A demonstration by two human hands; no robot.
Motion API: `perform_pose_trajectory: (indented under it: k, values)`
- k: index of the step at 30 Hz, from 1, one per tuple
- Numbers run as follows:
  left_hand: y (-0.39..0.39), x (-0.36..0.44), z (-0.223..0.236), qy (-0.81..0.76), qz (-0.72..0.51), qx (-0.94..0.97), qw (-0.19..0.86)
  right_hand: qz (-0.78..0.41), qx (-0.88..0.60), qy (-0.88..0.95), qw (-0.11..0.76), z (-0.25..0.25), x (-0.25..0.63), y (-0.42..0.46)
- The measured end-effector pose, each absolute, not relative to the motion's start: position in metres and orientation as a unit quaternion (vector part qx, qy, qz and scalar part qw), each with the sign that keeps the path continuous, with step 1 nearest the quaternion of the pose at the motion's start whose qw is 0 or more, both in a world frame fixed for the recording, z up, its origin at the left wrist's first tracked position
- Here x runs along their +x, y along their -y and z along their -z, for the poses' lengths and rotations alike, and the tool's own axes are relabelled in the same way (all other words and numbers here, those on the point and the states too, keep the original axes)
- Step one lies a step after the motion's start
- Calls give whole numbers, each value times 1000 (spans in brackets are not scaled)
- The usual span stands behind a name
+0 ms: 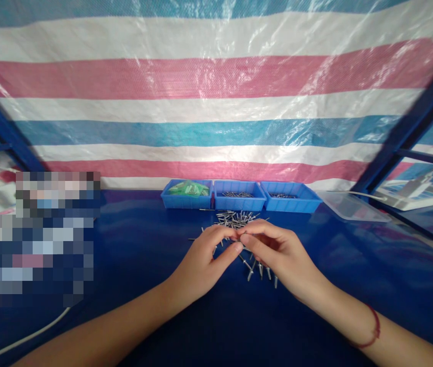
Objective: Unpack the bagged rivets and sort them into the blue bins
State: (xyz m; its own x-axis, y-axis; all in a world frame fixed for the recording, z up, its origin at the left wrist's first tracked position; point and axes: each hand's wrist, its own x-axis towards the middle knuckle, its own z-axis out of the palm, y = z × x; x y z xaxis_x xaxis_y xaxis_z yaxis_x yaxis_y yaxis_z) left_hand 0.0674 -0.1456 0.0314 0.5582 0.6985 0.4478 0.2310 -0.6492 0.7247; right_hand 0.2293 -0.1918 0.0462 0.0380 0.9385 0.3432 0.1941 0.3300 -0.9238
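My left hand (211,253) and my right hand (280,250) meet over the table, fingertips nearly touching. Thumb and forefinger of each are pinched together. Between them shows a sliver of thin metal that looks like a blind rivet, mostly covered by the fingers. Just beyond and beneath the hands lies a loose pile of silver blind rivets (235,218). Several more rivets (250,269) are scattered on the near side, partly hidden by my right hand.
Three blue bins stand behind the pile: the left bin (187,203) holds a green packet (188,188), the middle bin (239,204) and right bin (293,205) hold metal pieces. A clear plastic lid (357,206) lies right on the blue table (132,244). A white cable (28,334) runs left.
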Motion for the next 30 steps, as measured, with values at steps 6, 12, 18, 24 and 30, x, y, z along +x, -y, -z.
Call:
perform_pose_trajectory:
  k: [6, 12, 18, 24, 30]
  values:
    - [146, 68, -31, -282, -367, 828, 316, -295, -453, 623, 565, -43, 229, 192]
    - [147, 67, -36, -306, -412, 803, 302, -259, -463, 647, 547, -46, 233, 191]
    - [148, 64, -37, -294, -460, 799, 251, -238, -477, 669, 517, -40, 236, 186]
    - [148, 64, -35, -280, -444, 812, 255, -268, -481, 691, 468, -41, 232, 187]
    - [145, 64, -31, -329, -388, 819, 266, -388, -538, 512, 546, -40, 250, 172]
